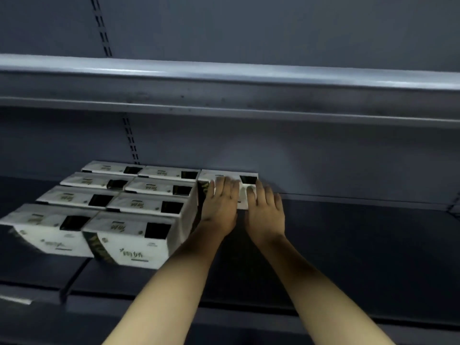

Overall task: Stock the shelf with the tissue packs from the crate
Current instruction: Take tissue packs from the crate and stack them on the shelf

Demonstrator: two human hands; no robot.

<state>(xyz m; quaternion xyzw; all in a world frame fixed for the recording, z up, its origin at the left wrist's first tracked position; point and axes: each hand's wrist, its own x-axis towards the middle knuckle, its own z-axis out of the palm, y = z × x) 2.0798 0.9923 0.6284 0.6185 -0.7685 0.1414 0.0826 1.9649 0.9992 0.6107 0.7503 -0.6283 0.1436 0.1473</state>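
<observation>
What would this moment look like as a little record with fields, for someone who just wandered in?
setting: dark store shelf, another shelf above
already stocked: eight tissue packs in two columns of four, on the left
pack being placed: one tissue pack at the back wall, starting a third column
left hand: fingers straight, flat on the pack's top
right hand: fingers resting on the same pack
crate: not in view
free space: bare shelf to the right of the packs

I see both hands flat on one tissue pack (245,181) at back of shelf (348,232): left hand (220,202), right hand (265,210), fingers straight. Pack sits just right of stocked packs (119,207), 2 cols x 4 rows. Upper shelf (249,85) overhead.
</observation>
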